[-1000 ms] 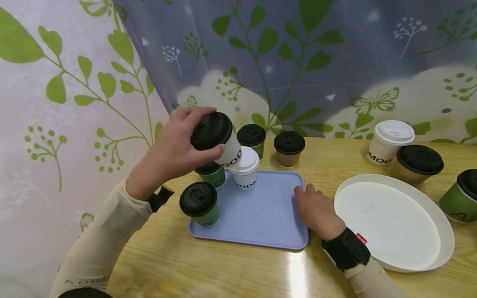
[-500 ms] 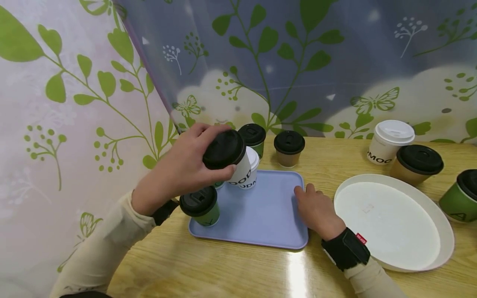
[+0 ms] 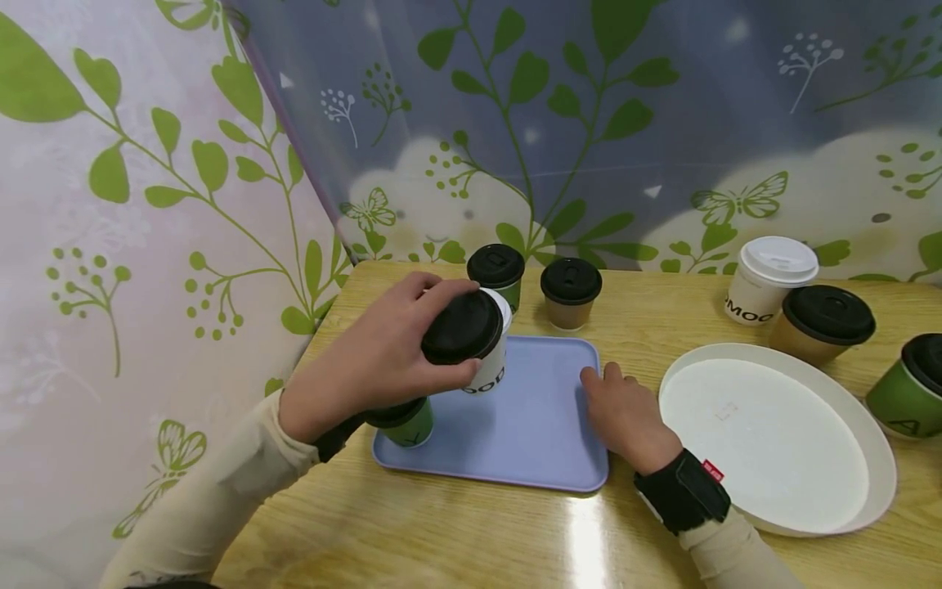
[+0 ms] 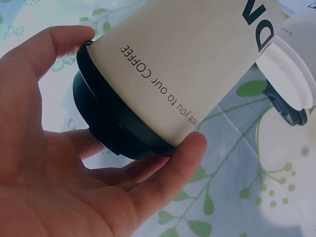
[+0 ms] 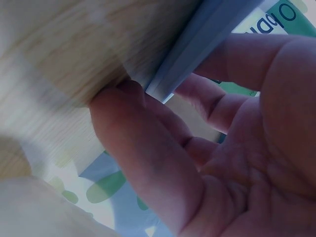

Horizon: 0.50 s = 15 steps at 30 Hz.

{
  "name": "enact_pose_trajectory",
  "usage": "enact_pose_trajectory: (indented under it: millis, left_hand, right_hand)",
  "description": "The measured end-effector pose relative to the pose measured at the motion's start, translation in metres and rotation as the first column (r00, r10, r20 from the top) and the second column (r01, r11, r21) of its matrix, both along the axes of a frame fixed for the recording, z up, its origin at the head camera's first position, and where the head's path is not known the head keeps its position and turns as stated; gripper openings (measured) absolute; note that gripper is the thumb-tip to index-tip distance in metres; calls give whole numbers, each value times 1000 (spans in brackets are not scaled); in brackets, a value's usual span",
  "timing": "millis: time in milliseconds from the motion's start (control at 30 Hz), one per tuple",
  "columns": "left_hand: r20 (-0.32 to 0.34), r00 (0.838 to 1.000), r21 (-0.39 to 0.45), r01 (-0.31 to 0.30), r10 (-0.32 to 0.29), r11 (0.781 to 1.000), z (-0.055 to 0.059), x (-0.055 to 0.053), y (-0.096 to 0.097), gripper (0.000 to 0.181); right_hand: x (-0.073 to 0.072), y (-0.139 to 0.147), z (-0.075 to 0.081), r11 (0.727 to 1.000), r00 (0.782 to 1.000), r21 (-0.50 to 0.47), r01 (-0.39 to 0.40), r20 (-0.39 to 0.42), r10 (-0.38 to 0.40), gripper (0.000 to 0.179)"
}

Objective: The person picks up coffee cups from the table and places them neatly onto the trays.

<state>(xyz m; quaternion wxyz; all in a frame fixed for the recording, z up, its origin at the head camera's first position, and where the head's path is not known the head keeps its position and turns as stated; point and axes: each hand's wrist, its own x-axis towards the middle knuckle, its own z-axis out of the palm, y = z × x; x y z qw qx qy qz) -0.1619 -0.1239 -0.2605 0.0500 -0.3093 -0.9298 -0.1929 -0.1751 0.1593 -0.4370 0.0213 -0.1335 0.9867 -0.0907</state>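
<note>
My left hand [image 3: 383, 356] holds a white paper coffee cup [image 3: 489, 375] by its black lid, thumb and fingers round the rim. The cup leans over the blue tray [image 3: 545, 433]; whether its base touches is hidden. Close up in the left wrist view, the cup [image 4: 163, 64] shows printed lettering. Behind it, a white-lidded cup [image 3: 504, 301] is mostly covered. Below my left hand, a green cup [image 3: 409, 425] stands on the tray's near-left corner, its black lid partly hidden. My right hand [image 3: 625, 419] grips the tray's right edge, its rim [image 5: 180, 54] between thumb and fingers.
Behind the tray stand a green cup [image 3: 497, 274] and a brown cup [image 3: 570, 293], both black-lidded. A round white tray [image 3: 780, 523] lies on the right. Around it are a white cup [image 3: 769, 282], a brown cup [image 3: 824, 323] and a green cup [image 3: 908, 393].
My left hand has carried the black-lidded white cup rightward, down and nearer, now covering most of the white-lidded cup and the green cup behind. My right hand and the tray have stayed put.
</note>
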Motion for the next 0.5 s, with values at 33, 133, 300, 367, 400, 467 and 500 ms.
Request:
enact_pose_trajectory:
  millis: [33, 133, 300, 367, 400, 467, 500]
  left_hand:
    - [0, 1000, -4, 8, -8, 1000, -1, 0, 0, 73]
    - [4, 1000, -22, 21, -20, 1000, -6, 1, 1, 73]
    - [16, 999, -55, 38, -37, 998, -15, 3, 3, 73]
    - [22, 999, -68, 44, -42, 997, -19, 3, 4, 74]
    - [27, 999, -75, 48, -46, 996, -20, 4, 5, 74]
    - [42, 998, -88, 55, -51, 995, -23, 5, 7, 75]
    - [49, 997, -95, 57, -53, 994, -24, 5, 7, 75]
  right_hand:
    - [0, 0, 0, 1000, 1000, 0, 0, 3, 0, 17]
    - [0, -1, 0, 1000, 1000, 5, 2, 13, -2, 17]
    - [0, -1, 1, 1000, 1000, 10, 4, 25, -4, 18]
    - [0, -1, 1, 1000, 1000, 8, 4, 24, -4, 18]
    - [-1, -1, 1, 1000, 1000, 7, 4, 24, -4, 18]
    - [-1, 0, 1, 1000, 1000, 6, 4, 26, -5, 18]
    - [-1, 0, 1, 1000, 1000, 6, 5, 26, -5, 18]
